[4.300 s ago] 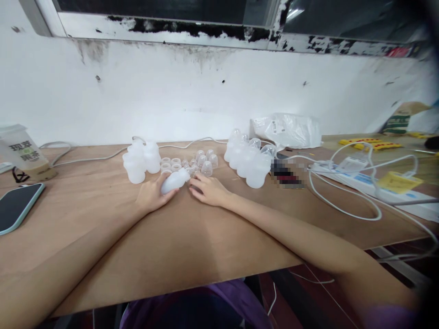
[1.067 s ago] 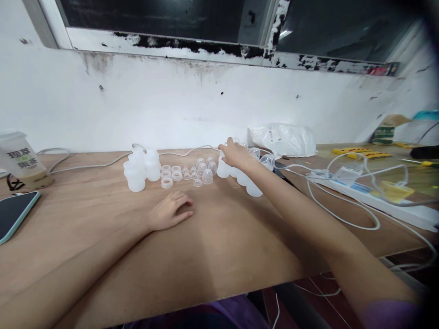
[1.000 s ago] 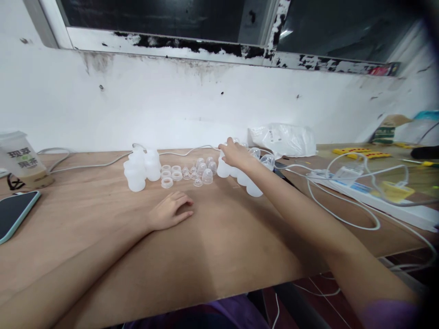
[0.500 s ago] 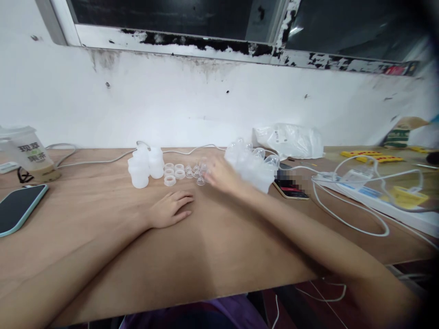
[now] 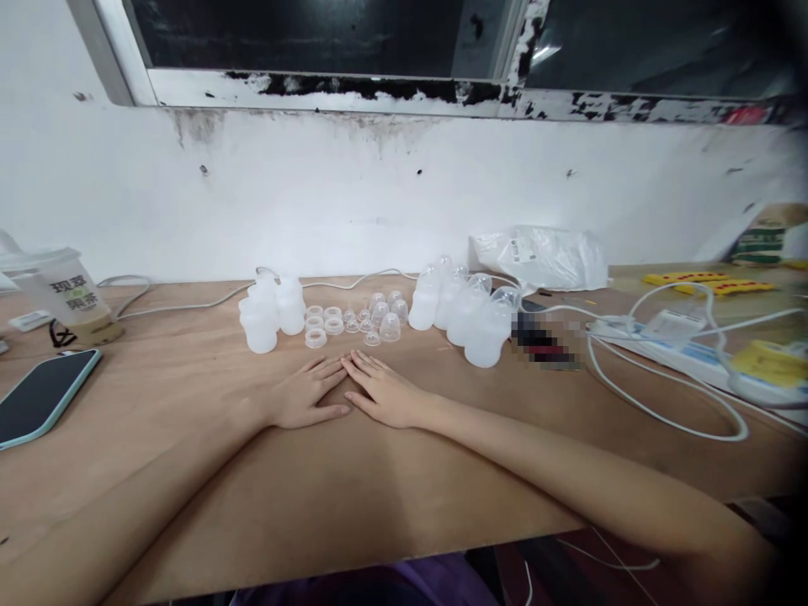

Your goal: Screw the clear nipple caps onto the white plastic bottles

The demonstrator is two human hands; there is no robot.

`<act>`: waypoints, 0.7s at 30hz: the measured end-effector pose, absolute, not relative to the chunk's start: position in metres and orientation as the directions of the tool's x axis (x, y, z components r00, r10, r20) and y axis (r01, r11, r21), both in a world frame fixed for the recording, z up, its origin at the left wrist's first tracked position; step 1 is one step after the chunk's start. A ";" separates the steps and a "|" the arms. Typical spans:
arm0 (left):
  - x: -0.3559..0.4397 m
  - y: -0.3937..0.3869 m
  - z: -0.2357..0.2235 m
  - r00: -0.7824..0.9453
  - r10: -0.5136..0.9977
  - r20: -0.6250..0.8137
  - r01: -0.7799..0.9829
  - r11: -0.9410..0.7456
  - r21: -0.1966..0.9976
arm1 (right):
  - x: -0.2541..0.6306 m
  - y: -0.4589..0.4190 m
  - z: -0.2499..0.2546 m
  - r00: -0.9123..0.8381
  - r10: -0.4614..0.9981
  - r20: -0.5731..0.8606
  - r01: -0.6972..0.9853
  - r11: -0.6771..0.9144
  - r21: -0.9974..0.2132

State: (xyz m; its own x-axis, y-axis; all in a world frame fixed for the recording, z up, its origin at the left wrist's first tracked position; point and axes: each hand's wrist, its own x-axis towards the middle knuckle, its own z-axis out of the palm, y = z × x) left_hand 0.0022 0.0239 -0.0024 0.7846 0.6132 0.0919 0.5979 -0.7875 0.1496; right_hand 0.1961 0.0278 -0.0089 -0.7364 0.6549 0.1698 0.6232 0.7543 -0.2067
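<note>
Along the back of the surface [image 5: 379, 505], near the wall [image 5: 303, 202], stood the capped bottles [image 5: 485, 341], right of centre, with their long axes vertical and their clear domes pointing up. They formed a close cluster that ran from the back towards the front right. To the left stood the bare bottles [image 5: 260, 326], also upright and packed together; their mouths were too faint to make out. Between the two groups, from left to right, the rings [image 5: 316, 339] lay flat with their holes upward, the teats [image 5: 372, 339] sat tips up, and the loose caps [image 5: 390, 326] rested with their rounded ends up.

In front of these parts, the left hand [image 5: 309, 394] and right hand [image 5: 382, 391] lay palm down on the surface, unladen, fingers extended and thumbs held wide of them. The fingertips met in a shallow peak pointing towards the rings and teats, and the thumbs pointed inward at each other. The left forearm slanted in from the lower left, the right one from the lower right, both low over the surface.
</note>
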 end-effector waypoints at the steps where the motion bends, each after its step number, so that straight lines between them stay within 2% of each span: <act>1: 0.002 0.024 -0.002 0.786 0.612 0.093 0.596 -0.788 0.152 | 0.195 0.027 -0.009 -0.739 0.653 0.166 0.625 0.756 -0.196; 5: 0.002 0.023 0.000 0.789 0.603 0.116 0.584 -0.795 0.162 | 0.195 0.026 -0.008 -0.751 0.637 0.176 0.621 0.771 -0.141; 8: 0.003 0.022 0.001 0.784 0.603 0.151 0.584 -0.798 0.151 | 0.198 0.028 -0.006 -0.758 0.604 0.246 0.605 0.792 -0.084; 11: 0.003 0.024 0.001 0.706 0.677 0.210 0.661 -0.736 0.149 | 0.201 0.035 -0.004 -0.731 0.599 0.327 0.624 0.781 -0.036; 13: 0.003 0.026 -0.001 0.622 0.736 0.267 0.730 -0.669 0.142 | 0.204 0.042 -0.003 -0.655 0.664 0.360 0.695 0.717 -0.058; 17: -0.001 0.035 -0.006 0.473 0.749 0.465 0.819 -0.568 0.082 | 0.210 0.061 -0.004 -0.443 0.822 0.358 0.826 0.530 -0.194; 21: -0.004 0.040 -0.010 0.405 0.798 0.447 0.872 -0.483 0.072 | 0.211 0.071 -0.004 -0.361 0.865 0.349 0.853 0.458 -0.250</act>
State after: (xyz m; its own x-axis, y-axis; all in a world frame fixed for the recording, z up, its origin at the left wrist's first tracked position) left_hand -0.0039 0.0399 -0.0104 0.4050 0.7977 0.4467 0.8724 -0.4834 0.0724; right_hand 0.2111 0.0705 -0.0036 -0.3614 0.8646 0.3491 0.8531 0.4577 -0.2504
